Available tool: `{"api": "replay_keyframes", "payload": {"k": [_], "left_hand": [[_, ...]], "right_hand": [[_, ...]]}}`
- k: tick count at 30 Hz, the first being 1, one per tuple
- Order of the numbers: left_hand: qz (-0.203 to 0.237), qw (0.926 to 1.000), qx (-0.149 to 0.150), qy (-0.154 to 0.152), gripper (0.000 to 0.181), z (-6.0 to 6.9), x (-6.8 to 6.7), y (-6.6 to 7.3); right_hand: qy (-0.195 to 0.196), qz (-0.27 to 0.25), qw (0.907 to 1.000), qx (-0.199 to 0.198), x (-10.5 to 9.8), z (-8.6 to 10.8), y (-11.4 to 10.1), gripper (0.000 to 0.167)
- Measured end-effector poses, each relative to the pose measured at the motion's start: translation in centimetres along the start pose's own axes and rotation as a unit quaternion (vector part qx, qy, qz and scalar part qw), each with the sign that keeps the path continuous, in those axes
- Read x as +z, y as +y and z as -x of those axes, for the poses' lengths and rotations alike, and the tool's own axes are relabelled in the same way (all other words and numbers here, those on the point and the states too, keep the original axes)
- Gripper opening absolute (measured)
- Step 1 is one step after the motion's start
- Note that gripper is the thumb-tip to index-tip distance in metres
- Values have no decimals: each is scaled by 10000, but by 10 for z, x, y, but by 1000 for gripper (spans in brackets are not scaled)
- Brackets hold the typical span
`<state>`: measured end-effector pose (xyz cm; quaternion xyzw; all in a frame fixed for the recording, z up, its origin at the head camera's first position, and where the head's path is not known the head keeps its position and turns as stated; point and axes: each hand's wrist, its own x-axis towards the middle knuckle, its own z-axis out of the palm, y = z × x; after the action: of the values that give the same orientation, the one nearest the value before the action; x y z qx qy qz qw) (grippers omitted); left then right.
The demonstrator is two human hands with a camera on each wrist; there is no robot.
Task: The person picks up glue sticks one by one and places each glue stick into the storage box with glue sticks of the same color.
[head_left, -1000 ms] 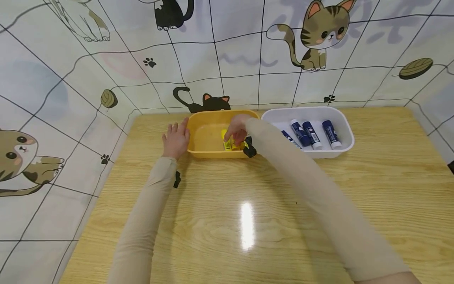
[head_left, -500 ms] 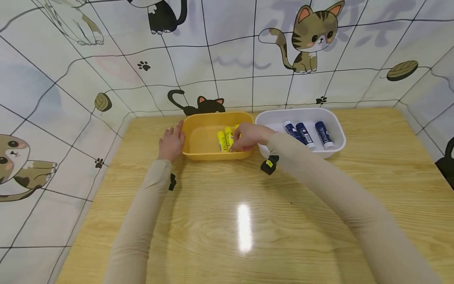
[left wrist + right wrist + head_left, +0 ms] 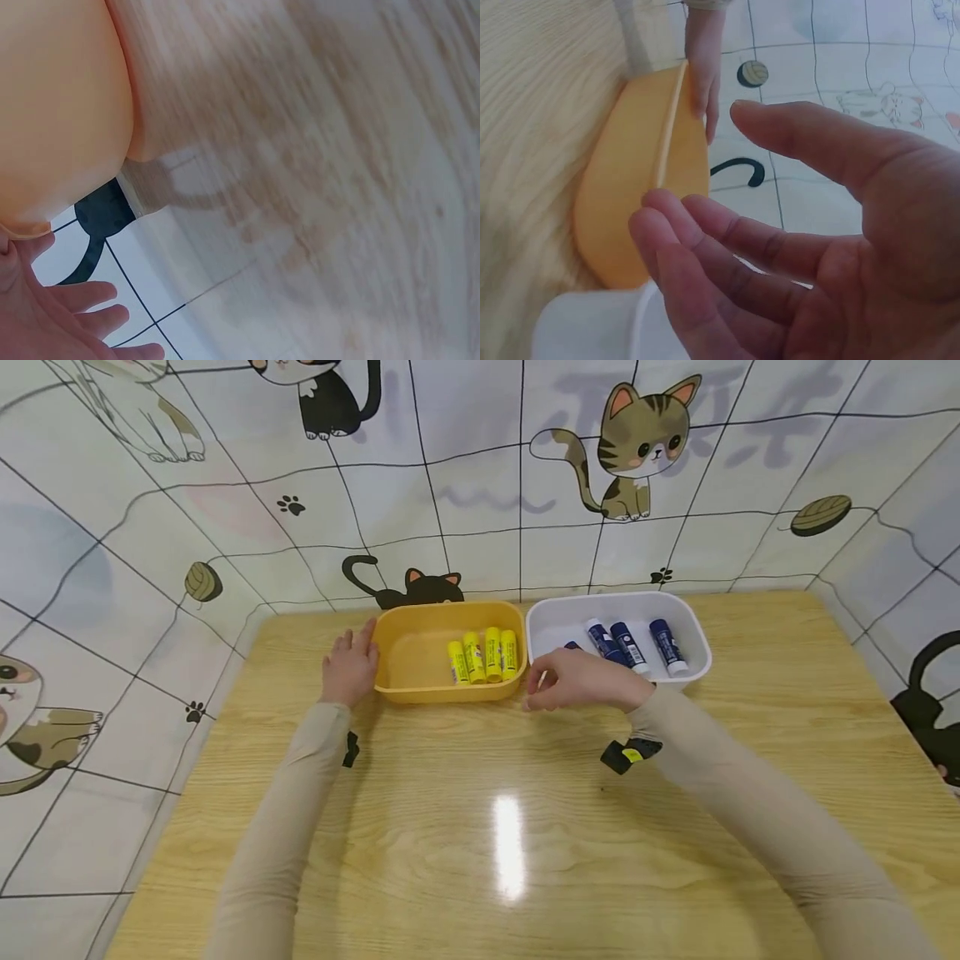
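Four-sided with rounded corners, a yellow tray point(image 3: 412, 693) stands at the back of the table, with several yellow glue sticks point(image 3: 492, 654) lying side by side in its right half. My left hand point(image 3: 350, 668) touches the tray's left end with fingers extended; the left wrist view shows those fingers beside the tray wall point(image 3: 64, 112). Just in front of the gap between the trays, my right hand point(image 3: 577, 679) hovers with relaxed, bent fingers. Its thumb and fingertips stand apart in the right wrist view, holding nothing. Behind it is a white tray point(image 3: 699, 652) with several dark blue glue sticks point(image 3: 667, 645).
A wooden table point(image 3: 420, 827) extends toward me in front of both trays. Behind it rises a white wall covering point(image 3: 487, 468) with cat drawings and grid lines. Black cameras point(image 3: 628, 755) are strapped at the wrists.
My right hand has come out of the yellow tray and moved right and toward me, uncovering the yellow glue sticks. The left hand stays at the tray's left end.
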<state>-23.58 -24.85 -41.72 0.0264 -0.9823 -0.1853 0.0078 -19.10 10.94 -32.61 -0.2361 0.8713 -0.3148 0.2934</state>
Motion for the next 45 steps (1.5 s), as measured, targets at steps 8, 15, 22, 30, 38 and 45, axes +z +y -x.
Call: {"api": "replay_keyframes", "payload": {"k": [8,15,22,30,38,45], "left_hand": [[-190,9998,80,47,51,-3,-3,-12],[-217,9996,164,32,51,-3,-5,-18],[-84,9997,206,115,52,-2,-4,-22],[-159,9994,283,76,52,0,-8,-19],[-229,9991,344,70,52,-2,-9,-19],[-58,9989,466,97,56,4,-13,-20]], "right_hand": [[436,-163,9989,0,-5,18,31,22],[992,175,9944,-303,-11,31,56,17],[1545,551,9846,-602,-19,49,74,8],[2407,1337,9597,-562,-27,60,90,15],[3171,2589,9097,-701,-22,58,116,38],[3405,2887,8921,-701,-23,60,133,53]]}}
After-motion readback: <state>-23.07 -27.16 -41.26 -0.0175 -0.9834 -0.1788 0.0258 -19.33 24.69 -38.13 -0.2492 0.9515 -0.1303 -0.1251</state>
